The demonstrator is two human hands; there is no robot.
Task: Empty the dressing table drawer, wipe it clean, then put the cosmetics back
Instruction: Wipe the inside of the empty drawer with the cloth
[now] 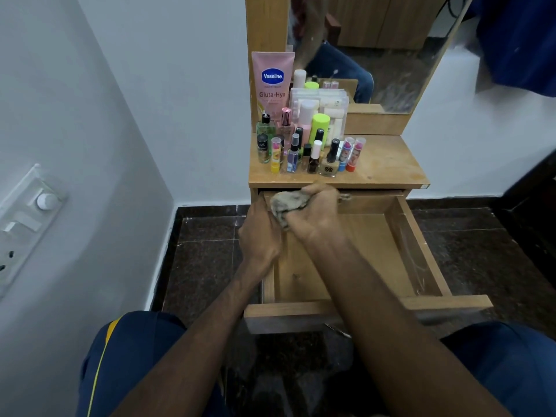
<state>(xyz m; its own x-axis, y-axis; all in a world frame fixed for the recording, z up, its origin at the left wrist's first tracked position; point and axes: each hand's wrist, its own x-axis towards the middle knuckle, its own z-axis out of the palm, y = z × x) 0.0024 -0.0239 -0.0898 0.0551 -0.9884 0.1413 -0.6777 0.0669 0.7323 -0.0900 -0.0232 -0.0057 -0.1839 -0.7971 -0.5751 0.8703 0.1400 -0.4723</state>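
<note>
Hands (313, 215) meet over open drawer (421, 251), right one clutching cloth (288, 203).

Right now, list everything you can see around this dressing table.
Vaseline tube: one, pink, back left of tabletop, upright.
small cosmetic bottles: over a dozen, mixed colours, clustered on tabletop's left half.
lipsticks: two, pink-capped, right end of cluster.
clear organiser: one, behind the bottles.
drawer: one, wooden, pulled open, no cosmetics visible inside.
cloth: one, grey, bunched at drawer's back left corner.
mirror: one, above tabletop.
switch panel: one, white, left wall.
left hand: holds the cloth.
right hand: grips the cloth.
</note>
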